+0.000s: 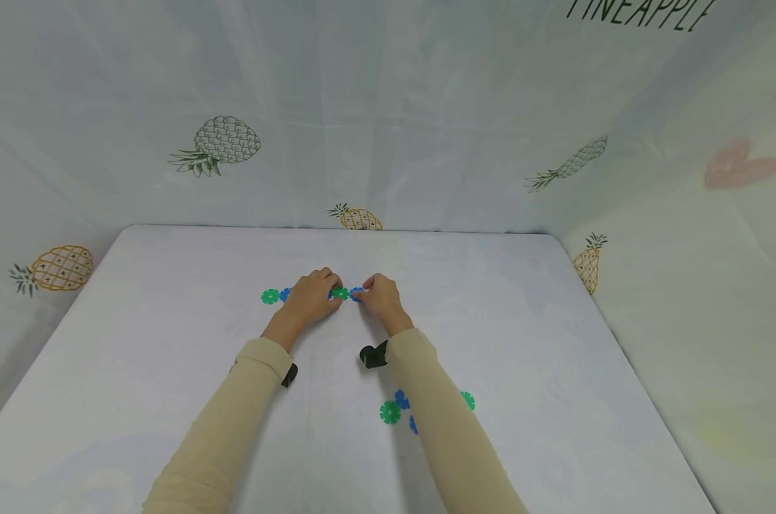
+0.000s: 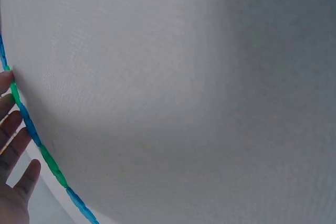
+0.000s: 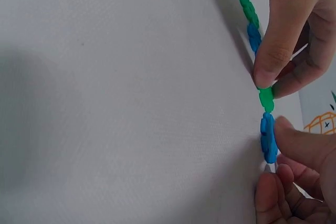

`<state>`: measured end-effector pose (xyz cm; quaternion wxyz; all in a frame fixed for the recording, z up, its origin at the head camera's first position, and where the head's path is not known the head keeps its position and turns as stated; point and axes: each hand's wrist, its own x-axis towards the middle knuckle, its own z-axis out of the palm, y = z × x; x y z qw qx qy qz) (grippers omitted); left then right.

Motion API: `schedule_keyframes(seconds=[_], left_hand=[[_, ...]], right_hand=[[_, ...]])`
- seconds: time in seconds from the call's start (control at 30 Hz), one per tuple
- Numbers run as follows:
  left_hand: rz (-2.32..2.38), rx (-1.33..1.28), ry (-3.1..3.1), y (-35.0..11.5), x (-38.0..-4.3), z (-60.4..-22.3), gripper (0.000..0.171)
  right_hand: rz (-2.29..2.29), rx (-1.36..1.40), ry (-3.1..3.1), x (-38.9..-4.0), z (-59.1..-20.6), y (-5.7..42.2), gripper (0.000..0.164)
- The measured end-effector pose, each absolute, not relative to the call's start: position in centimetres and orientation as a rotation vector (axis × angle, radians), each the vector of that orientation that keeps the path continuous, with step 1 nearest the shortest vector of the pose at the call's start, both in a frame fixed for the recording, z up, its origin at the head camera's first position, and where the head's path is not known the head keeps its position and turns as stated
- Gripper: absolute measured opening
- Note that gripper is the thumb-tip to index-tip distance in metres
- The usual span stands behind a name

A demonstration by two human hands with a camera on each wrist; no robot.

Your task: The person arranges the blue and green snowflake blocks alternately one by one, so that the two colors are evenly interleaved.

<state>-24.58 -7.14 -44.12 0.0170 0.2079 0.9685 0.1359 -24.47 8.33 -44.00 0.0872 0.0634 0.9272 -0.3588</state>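
A row of notched, flower-shaped plastic discs, blue and green by turns, lies on the white table, starting with a green disc (image 1: 270, 296) at its left end in the head view. My left hand (image 1: 312, 296) covers the middle of the row, holding it near a green disc (image 3: 266, 99) between thumb and finger. Just right of that, my right hand (image 1: 383, 300) pinches the blue disc (image 3: 268, 137) at the row's right end. The blue disc meets the green one edge to edge; whether they interlock I cannot tell. Fingers (image 2: 13, 142) of my left hand show along the row in the left wrist view.
Loose discs lie nearer me by the right forearm, among them a green disc (image 1: 390, 412) and a blue disc (image 1: 402, 399); the sleeve partly hides others. A pineapple-printed curtain (image 1: 426, 143) hangs behind the table (image 1: 503, 321).
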Motion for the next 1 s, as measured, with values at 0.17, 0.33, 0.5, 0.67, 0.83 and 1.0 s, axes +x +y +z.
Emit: schedule_keyframes(seconds=[0.17, 0.33, 0.5, 0.67, 0.83, 1.0], left_hand=[[0.421, 0.643, 3.001, -7.24, -24.64, -44.13, 0.031], [0.411, 0.642, 2.997, -7.26, -24.64, -44.1, 0.032], [0.41, 0.635, 3.0, -7.25, -24.63, -44.17, 0.032], [0.435, 0.657, 3.014, -7.34, -24.51, -44.24, 0.031], [0.447, 0.655, 3.016, -7.38, -24.47, -44.19, 0.031], [0.464, 0.646, 3.005, -7.3, -24.52, -44.25, 0.031]], right_hand=[[-1.067, 0.127, 2.73, -24.5, -43.99, 8.68, 0.033], [-1.055, 0.107, 2.716, -24.61, -44.1, 8.72, 0.034], [-1.057, 0.115, 2.709, -24.54, -44.07, 8.62, 0.032], [-1.048, 0.107, 2.72, -24.49, -44.1, 8.46, 0.032], [-1.049, 0.11, 2.725, -24.46, -44.17, 8.4, 0.032], [-1.061, 0.089, 2.712, -24.17, -43.91, 8.62, 0.039]])
